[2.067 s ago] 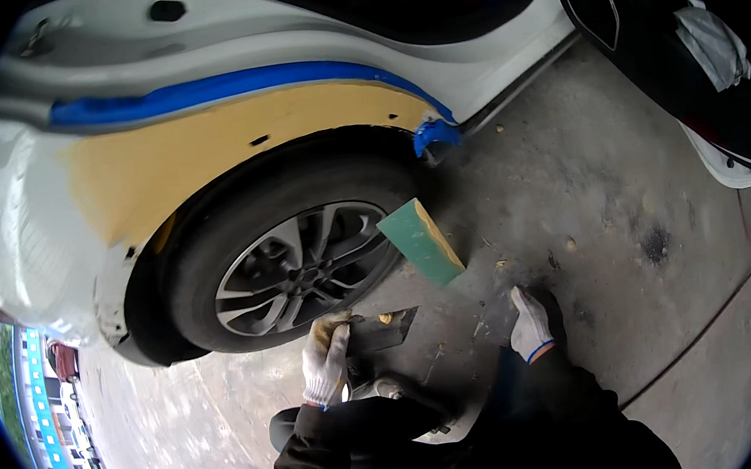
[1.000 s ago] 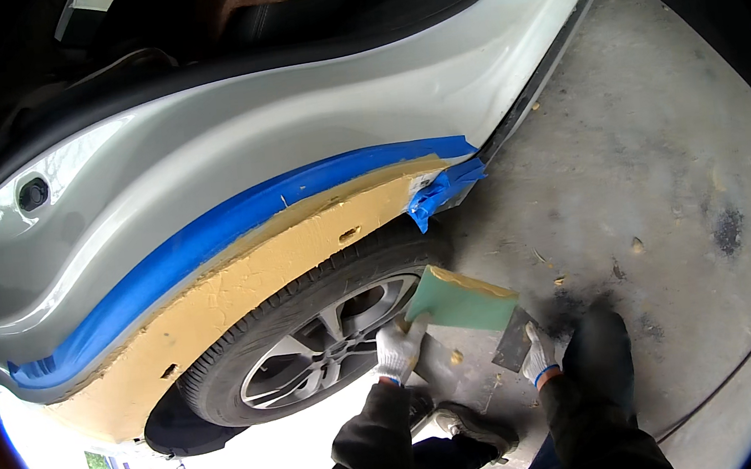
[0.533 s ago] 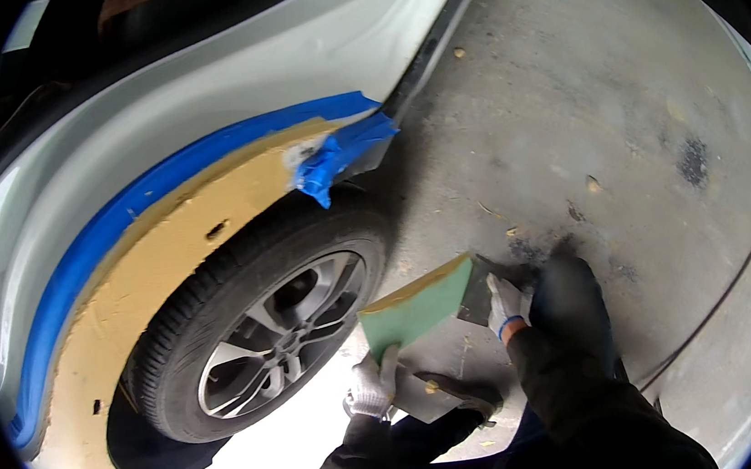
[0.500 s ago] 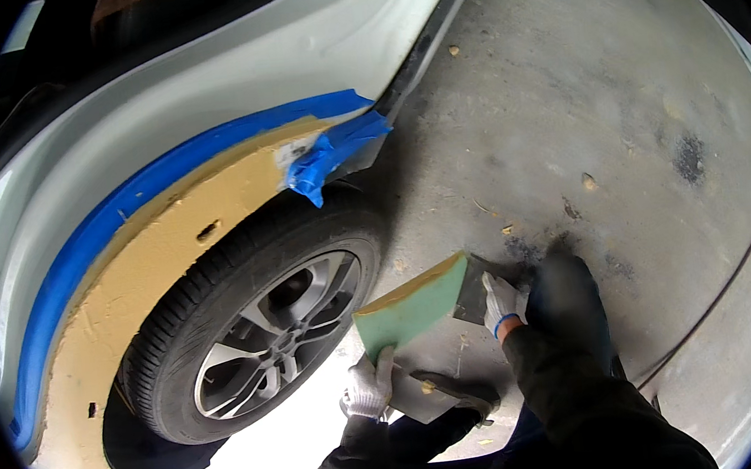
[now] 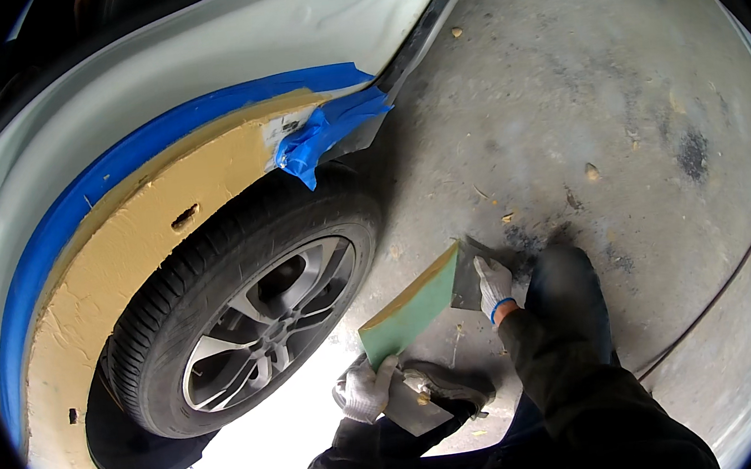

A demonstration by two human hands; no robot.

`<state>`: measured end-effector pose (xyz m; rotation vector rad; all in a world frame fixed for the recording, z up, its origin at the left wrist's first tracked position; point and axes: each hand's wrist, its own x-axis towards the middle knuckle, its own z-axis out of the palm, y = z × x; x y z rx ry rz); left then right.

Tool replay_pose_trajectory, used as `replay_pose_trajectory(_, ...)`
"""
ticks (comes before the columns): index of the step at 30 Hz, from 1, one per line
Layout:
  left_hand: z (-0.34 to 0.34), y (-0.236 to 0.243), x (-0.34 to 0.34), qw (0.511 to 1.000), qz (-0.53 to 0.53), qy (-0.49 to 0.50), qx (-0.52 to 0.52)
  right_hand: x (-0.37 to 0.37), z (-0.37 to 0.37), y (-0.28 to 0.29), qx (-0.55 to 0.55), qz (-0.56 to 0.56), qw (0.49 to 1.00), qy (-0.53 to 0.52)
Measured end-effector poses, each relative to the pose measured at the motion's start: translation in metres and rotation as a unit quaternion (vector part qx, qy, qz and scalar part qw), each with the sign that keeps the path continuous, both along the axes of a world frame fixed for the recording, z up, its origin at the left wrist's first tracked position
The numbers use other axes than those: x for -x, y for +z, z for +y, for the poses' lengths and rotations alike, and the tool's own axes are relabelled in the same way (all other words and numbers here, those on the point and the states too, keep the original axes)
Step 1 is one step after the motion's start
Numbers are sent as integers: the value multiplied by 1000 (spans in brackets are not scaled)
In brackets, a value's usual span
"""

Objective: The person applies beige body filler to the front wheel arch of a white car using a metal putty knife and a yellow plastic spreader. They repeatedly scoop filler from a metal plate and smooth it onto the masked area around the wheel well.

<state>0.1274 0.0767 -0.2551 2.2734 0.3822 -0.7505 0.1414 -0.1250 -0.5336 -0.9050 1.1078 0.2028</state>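
A white-gloved left hand (image 5: 364, 391) of mine is closed on the lower left corner of a wide, thin green spreader (image 5: 413, 308). Tan filler paste (image 5: 413, 282) coats the spreader's upper edge. A grey plate (image 5: 415, 406) with a dab of paste sticks out below the same hand; whether the fingers hold it too is hidden. My right hand (image 5: 494, 284), also gloved, is closed on a dark grey sheet (image 5: 467, 283) that meets the spreader's right end. I cannot tell if the two are joined. Both hands are low, to the right of the car wheel (image 5: 272, 337).
Tan filler (image 5: 135, 255) covers the wheel arch, bordered by blue masking tape (image 5: 154, 134). Crumpled tape (image 5: 304, 148) hangs at the arch's right end, below the pale car panel (image 5: 300, 36). A dark cable (image 5: 721, 303) crosses the concrete floor (image 5: 551, 79), where crumbs lie.
The car panel and wheel sit slightly higher and further left in view. My left hand has shifted slightly left, and my right hand a little up. Both keep their holds.
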Motion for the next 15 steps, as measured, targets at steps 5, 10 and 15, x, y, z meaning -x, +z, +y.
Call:
replay_pose_trajectory(5, -13, 7, -3, 999, 18, 21, 24, -3, -2, 1, 14, -32, 998, 58)
replay_pose_trajectory(10, -15, 10, -12, 998, 5, -55, 1, -8, 10, 31, -45, -64, 988, 135)
replay_pose_trajectory(15, -5, 0, -10, 996, -4, -82, -21, -10, 45, 79, -120, -100, 984, 84)
